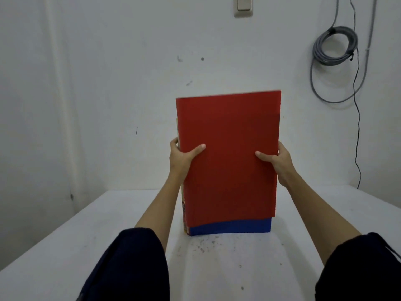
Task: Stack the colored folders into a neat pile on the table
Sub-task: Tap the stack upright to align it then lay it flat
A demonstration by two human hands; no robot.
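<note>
A bundle of folders stands upright on its lower edge on the white table (65, 246). The red folder (227, 153) faces me and covers most of the bundle. Behind it a blue folder (230, 228) sticks out at the bottom, and thin yellow edges (183, 203) show along the left side. My left hand (184, 155) grips the bundle's left edge, thumb on the red cover. On the right edge my right hand (275, 164) grips the same way. The other fingers of both hands are hidden behind the folders.
A white wall stands close behind the table. A coiled grey cable (334, 48) hangs on the wall at the upper right, with a black wire (358, 127) running down to the table's far right. A light switch (243, 6) is at the top.
</note>
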